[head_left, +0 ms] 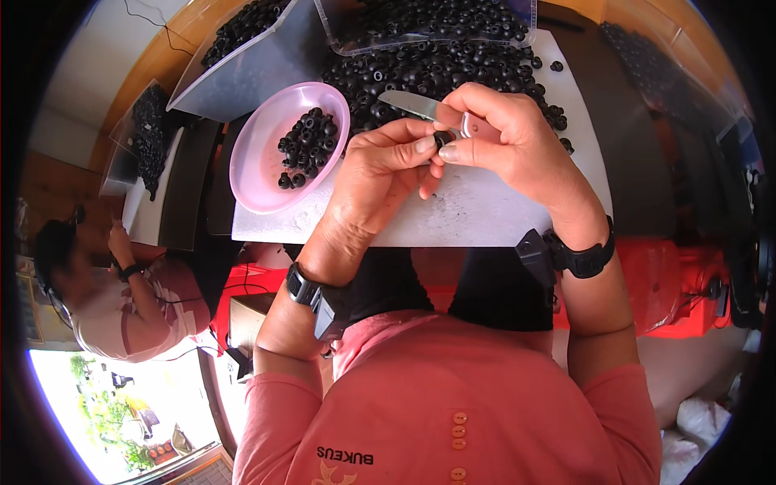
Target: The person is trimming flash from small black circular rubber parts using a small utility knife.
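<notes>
Small black part (442, 139) over counter (485, 225), pinched in left hand (380, 166), thumb against fingers. Right hand (517, 137) closed round knife (412, 103) handle, thumb near part. Likely trimming step; next move calls for steady pinch, short controlled cut.

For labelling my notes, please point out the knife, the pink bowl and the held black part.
Knife (410, 103), head view: on the blade.
Pink bowl (253, 162), head view: on its inner wall.
Held black part (441, 138), head view: visible side.
</notes>
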Motion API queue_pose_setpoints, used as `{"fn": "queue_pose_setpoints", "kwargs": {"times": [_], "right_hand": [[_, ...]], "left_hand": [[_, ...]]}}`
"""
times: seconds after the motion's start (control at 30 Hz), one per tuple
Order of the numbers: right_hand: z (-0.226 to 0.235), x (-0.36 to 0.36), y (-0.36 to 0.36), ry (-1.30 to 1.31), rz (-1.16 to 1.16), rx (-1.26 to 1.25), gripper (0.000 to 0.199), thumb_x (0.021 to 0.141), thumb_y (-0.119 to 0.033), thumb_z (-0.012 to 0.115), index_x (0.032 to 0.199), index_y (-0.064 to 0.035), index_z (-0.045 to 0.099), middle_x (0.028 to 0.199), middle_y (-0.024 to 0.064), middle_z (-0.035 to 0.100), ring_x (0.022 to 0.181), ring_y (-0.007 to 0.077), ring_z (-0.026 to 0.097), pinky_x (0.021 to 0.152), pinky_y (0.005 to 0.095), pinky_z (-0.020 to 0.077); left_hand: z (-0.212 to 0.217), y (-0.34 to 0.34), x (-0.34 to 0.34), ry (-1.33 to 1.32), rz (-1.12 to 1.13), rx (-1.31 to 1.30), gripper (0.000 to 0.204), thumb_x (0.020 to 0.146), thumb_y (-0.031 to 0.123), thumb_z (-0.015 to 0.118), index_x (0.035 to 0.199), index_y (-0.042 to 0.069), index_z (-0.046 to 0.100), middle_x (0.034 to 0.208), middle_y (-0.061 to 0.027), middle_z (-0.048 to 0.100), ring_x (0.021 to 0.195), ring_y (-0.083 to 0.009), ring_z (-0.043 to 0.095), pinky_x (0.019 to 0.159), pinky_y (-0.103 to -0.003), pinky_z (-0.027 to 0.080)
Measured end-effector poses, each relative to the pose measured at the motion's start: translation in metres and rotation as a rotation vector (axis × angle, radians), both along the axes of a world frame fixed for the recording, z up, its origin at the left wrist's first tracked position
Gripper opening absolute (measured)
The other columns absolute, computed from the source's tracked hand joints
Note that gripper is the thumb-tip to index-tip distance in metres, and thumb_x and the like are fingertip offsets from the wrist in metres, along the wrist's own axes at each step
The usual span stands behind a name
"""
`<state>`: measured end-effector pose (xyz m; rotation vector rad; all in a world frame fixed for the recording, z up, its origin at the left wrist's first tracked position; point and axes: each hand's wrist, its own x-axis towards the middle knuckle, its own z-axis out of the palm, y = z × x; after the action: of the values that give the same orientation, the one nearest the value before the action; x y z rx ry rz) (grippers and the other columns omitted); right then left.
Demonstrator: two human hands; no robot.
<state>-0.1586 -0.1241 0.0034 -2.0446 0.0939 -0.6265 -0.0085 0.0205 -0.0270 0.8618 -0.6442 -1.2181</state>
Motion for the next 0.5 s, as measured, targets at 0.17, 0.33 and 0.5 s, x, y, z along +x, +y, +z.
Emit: {"fn": "queue_pose_setpoints", "kwargs": {"times": [0.17,0.33,0.5], "right_hand": [[0.0043,0.0018,0.0028,-0.039,-0.077,0.058,0.016,0.091,-0.017,0.068,0.091,-0.0010,0.064,0.065,-0.0017,0.051,0.061,0.0054,0.045,0.056,0.0245,0.0368],[-0.0031,0.0031,-0.0032,0.068,-0.134,0.049,0.031,0.101,-0.029,0.058,0.084,-0.0026,0.064,0.059,-0.0032,0.045,0.057,0.0060,0.042,0.051,0.0248,0.0325],[-0.0028,0.0048,0.0002,0.090,-0.140,0.045,0.032,0.096,-0.027,0.062,0.077,-0.0017,0.063,0.055,0.0056,0.049,0.052,0.0119,0.044,0.051,0.0319,0.0357]], "left_hand": [[-0.0095,-0.0025,-0.0009,0.073,0.048,-0.070,0.026,0.100,0.014,0.056,0.117,-0.006,0.062,0.094,-0.0123,0.064,0.080,-0.0204,0.061,0.060,-0.031,0.048],[-0.0080,-0.0004,-0.0032,0.039,0.055,-0.066,0.026,0.101,0.015,0.054,0.116,-0.006,0.060,0.096,-0.0124,0.062,0.082,-0.0208,0.060,0.060,-0.030,0.047],[-0.0095,0.0014,-0.0059,0.049,0.072,-0.070,0.024,0.101,0.014,0.054,0.112,-0.006,0.060,0.096,-0.0131,0.062,0.082,-0.0214,0.060,0.061,-0.030,0.047]]}}
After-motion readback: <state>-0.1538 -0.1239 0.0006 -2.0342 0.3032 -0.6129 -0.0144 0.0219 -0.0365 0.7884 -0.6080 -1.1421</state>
